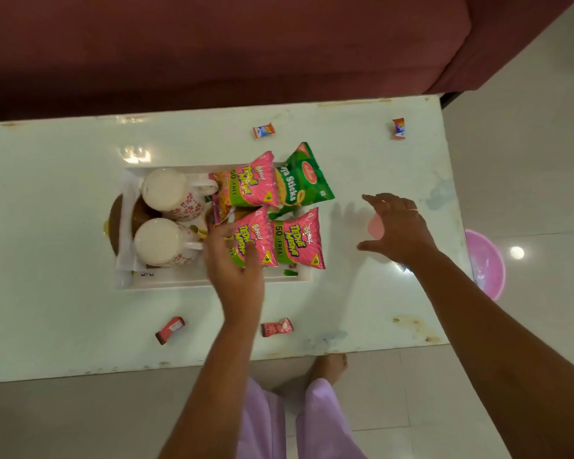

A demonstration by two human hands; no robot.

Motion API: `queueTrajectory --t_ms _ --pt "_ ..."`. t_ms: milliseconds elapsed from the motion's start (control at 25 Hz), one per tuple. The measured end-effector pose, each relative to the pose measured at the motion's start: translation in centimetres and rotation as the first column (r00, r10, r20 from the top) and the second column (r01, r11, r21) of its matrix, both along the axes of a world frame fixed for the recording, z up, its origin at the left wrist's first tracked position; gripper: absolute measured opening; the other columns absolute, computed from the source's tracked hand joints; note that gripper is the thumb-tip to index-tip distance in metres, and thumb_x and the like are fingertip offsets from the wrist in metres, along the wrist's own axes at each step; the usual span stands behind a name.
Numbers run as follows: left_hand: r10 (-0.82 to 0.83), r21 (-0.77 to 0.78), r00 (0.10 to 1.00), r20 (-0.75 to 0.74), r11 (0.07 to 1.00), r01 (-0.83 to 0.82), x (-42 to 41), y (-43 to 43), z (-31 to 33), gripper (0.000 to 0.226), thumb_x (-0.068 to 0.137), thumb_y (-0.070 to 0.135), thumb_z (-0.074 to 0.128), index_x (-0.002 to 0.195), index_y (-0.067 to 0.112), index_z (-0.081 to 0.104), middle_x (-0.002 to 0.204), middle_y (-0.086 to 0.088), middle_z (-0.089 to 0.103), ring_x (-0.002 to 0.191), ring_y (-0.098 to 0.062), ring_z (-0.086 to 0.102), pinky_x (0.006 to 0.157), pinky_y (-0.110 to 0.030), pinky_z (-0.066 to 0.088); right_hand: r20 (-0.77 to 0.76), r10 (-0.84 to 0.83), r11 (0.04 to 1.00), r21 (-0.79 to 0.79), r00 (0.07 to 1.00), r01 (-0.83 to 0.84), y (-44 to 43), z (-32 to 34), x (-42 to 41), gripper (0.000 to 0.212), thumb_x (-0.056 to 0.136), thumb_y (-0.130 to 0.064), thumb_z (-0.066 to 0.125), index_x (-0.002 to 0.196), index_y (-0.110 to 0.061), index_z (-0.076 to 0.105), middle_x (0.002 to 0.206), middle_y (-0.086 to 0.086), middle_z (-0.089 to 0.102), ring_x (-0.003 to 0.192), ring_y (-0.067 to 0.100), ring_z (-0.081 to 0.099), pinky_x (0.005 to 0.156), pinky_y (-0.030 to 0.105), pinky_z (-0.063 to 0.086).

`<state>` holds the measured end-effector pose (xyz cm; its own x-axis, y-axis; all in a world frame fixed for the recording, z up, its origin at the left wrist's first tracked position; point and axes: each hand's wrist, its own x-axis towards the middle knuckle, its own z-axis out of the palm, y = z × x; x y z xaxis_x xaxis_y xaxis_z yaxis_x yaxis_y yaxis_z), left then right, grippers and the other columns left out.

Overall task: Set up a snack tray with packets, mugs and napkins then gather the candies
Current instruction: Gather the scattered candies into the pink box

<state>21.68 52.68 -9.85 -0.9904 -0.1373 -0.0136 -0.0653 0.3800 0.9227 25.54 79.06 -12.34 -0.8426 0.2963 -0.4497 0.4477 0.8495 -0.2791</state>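
Observation:
A white tray (pixel 186 282) on the white table holds two white floral mugs (pixel 169 192) (pixel 161 241), white napkins (pixel 126 226), three pink snack packets (pixel 251 187) (pixel 297 238) and a green packet (pixel 304 180). My left hand (pixel 234 260) rests on the near-left pink packet (pixel 262 238), fingers spread over it. My right hand (pixel 398 226) hovers open over the table to the right of the tray, above a small pink thing (pixel 375 225). Candies lie loose on the table: two at the back (pixel 264 130) (pixel 398 128), two at the front (pixel 169 330) (pixel 276 327).
A maroon sofa (pixel 212 44) runs along the far side of the table (pixel 47 309). A pink plastic tub (pixel 487 263) sits on the floor past the table's right edge. My foot (pixel 325 366) and lilac trousers show below the near edge.

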Motion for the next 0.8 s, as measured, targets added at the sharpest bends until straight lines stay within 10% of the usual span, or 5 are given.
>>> queueTrajectory --t_ms 200,480,800 --pt "-0.396 0.081 0.895 0.204 0.918 0.388 5.0 7.6 -0.8 0.035 0.077 0.003 0.060 0.107 0.020 0.054 0.102 0.006 0.054 0.087 -0.014 0.052 0.079 -0.034 0.048 0.049 0.048 0.987 0.151 0.998 -0.055 1.0 -1.3 1.1 0.097 0.071 -0.026 0.078 0.148 -0.032 0.019 0.152 0.009 0.022 0.131 0.039 0.036 0.102 0.049 0.038" --pt "-0.600 0.091 0.647 0.472 0.762 0.641 2.0 9.2 -1.6 0.090 0.065 0.010 0.082 0.139 0.023 0.033 0.139 0.007 0.039 0.118 -0.011 0.042 0.094 -0.029 0.040 0.051 -0.106 0.853 -0.509 0.993 0.118 2.4 1.5 0.4 0.097 0.061 -0.024 0.086 0.142 -0.031 0.035 0.142 -0.005 0.041 0.129 0.020 0.038 0.096 0.027 0.034" --pt "-0.650 0.216 0.534 0.541 0.721 0.658 1.2 11.6 -1.3 0.105 0.057 0.019 0.088 0.141 0.028 0.026 0.137 0.001 0.042 0.116 -0.017 0.047 0.092 -0.035 0.052 0.139 0.071 0.643 -0.764 0.988 0.061 3.5 3.8 -0.3 0.082 0.067 -0.013 0.082 0.134 -0.035 0.041 0.127 -0.012 0.047 0.112 0.014 0.049 0.084 0.026 0.050"
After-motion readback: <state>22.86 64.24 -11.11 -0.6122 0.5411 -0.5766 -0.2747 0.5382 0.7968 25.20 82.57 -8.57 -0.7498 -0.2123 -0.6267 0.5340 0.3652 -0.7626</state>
